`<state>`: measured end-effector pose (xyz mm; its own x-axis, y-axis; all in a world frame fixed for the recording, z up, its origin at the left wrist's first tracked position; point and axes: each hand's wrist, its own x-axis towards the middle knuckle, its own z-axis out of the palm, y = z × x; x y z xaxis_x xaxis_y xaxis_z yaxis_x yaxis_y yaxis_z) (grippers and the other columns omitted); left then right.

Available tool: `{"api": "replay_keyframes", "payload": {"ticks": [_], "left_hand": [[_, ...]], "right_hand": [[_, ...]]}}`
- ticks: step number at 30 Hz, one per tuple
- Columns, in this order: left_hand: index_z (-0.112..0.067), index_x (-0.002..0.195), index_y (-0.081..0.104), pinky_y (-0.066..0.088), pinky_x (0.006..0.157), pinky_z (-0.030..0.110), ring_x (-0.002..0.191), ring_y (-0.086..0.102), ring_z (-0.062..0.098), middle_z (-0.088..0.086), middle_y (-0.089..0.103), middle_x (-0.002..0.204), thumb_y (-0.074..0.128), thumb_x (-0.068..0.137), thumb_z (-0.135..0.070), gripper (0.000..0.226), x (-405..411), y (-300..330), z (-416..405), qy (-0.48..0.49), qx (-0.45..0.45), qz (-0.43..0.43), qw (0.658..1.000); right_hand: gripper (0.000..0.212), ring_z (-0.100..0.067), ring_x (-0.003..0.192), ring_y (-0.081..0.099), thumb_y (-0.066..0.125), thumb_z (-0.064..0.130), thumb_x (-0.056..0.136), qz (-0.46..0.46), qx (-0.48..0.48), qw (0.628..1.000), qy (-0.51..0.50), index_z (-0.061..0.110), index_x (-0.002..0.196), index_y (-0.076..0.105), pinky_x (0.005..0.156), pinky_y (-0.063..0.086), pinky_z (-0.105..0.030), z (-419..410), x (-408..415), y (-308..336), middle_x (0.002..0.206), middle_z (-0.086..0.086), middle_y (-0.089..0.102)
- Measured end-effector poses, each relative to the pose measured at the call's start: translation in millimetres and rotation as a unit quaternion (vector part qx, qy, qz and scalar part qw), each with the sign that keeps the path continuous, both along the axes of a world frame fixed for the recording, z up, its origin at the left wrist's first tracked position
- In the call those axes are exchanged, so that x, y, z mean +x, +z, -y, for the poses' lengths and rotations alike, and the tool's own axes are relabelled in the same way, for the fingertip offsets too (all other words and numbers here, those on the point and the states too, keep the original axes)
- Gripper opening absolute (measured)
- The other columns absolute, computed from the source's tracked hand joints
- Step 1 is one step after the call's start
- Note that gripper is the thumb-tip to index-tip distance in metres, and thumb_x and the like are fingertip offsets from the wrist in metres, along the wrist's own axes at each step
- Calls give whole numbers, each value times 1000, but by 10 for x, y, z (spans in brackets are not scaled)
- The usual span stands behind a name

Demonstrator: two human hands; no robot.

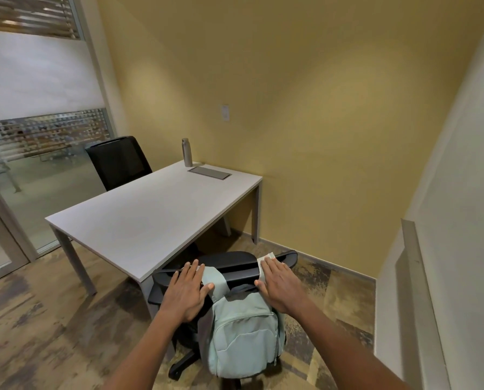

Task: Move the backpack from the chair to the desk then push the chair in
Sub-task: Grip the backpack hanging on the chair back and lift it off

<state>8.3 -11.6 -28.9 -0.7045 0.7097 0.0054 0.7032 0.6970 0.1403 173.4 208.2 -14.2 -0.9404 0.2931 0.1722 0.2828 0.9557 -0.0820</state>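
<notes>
Two hands are spread out over the back of the near chair (pixel 235 267), and the backpack (pixel 243 330) is hanging there between them, not on the desk (pixel 150 218).

Starting at the far left, a glass partition (pixel 38 170) is standing along the room's edge, and a second black chair (pixel 119 161) is sitting behind the desk's far side. The white desk is carrying a metal bottle (pixel 187 152), capped and upright near the back corner; what is in it cannot be told. Just beside the bottle, a flat grey panel (pixel 209 173) is lying flush on the top.

Coming nearer, the left hand (pixel 186 291) is lying palm down with fingers wide, resting on the chair's top edge and touching the pack's left strap (pixel 211 277). It is gripping nothing.

The backpack is pale mint green, hanging down the rear of the chair's backrest with its straps looped over the top. Its front pocket is facing the camera, and the zips appear closed.

Over on the right, the right hand (pixel 278 282) is also lying flat and open, fingers wide, covering the other strap at the chair's top edge. Both forearms are reaching forward from the bottom of the view.
</notes>
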Motion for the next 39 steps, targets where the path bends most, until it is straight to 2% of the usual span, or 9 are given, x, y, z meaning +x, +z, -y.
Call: {"api": "replay_keyframes", "payload": {"ticks": [4, 7, 10, 23, 27, 29, 31, 35, 39], "left_hand": [[-24, 156, 8, 6, 122, 41, 152, 1, 18, 0, 3, 165, 15, 98, -61, 69, -83, -40, 97, -1, 16, -4, 1000], [-25, 156, 10, 9, 122, 41, 152, 6, 18, -1, 7, 165, 14, 97, -62, 69, -167, -65, 160, -9, 22, -12, 1000], [-26, 156, 12, 10, 121, 41, 151, 8, 18, -1, 9, 165, 14, 97, -63, 69, -255, -73, 228, -18, 33, -13, 999], [-27, 152, 25, 14, 120, 44, 149, 19, 20, 0, 25, 161, 16, 82, -83, 91, -326, -111, 231, -8, 81, 3, 997], [-29, 151, 28, 14, 120, 44, 148, 20, 19, -3, 29, 160, 18, 83, -81, 86, -343, -137, 228, -8, 87, -2, 996], [-30, 151, 28, 13, 119, 43, 147, 21, 19, -4, 31, 159, 19, 84, -80, 84, -341, -142, 232, -6, 93, -3, 996], [-32, 151, 29, 14, 119, 43, 146, 23, 19, -4, 33, 158, 22, 85, -78, 80, -340, -135, 234, -5, 94, -6, 996], [-35, 147, 35, 15, 119, 44, 145, 25, 19, -5, 35, 156, 26, 88, -74, 71, -336, -110, 228, 0, 94, -1, 996], [-36, 145, 38, 14, 119, 44, 145, 25, 19, -6, 35, 156, 26, 87, -76, 71, -333, -107, 206, 8, 96, 1, 995]], "right_hand": [[61, -25, 138, 38, 27, 51, 100, -18, -8, 1000, -6, 10, 143, 40, 116, 31, -38, 118, -26, 4, 148, -9, 44], [47, -22, 115, 51, 27, 49, 100, -45, -8, 998, -33, 16, 122, 52, 99, 40, -35, 225, -102, 32, 125, -3, 56], [40, -26, 105, 50, 30, 48, 101, -45, -22, 996, -74, 17, 113, 52, 91, 40, -38, 294, -230, 61, 117, -6, 56], [50, -37, 124, 44, 50, 41, 92, 44, -121, 964, -234, 4, 125, 45, 97, 40, -47, 297, -719, 291, 132, -21, 55], [59, -39, 137, 29, 53, 45, 90, 111, -113, 953, -258, 5, 132, 45, 108, 29, -51, 202, -854, 354, 139, -21, 51], [53, -42, 140, 24, 52, 37, 92, 168, -109, 947, -251, 5, 134, 47, 112, 21, -57, 160, -956, 395, 143, -21, 47], [46, -45, 136, 30, 47, 24, 94, 202, -99, 946, -232, 4, 136, 47, 111, 26, -62, 128, -1055, 411, 144, -22, 46], [36, -39, 123, 45, 42, 14, 97, 173, -23, 960, -220, 4, 129, 56, 94, 48, -48, 62, -1056, 408, 132, -19, 57], [22, -29, 101, 54, 48, 18, 98, 107, -29, 951, -288, 6, 112, 61, 83, 52, -35, -132, -912, 481, 112, -15, 64]]}}
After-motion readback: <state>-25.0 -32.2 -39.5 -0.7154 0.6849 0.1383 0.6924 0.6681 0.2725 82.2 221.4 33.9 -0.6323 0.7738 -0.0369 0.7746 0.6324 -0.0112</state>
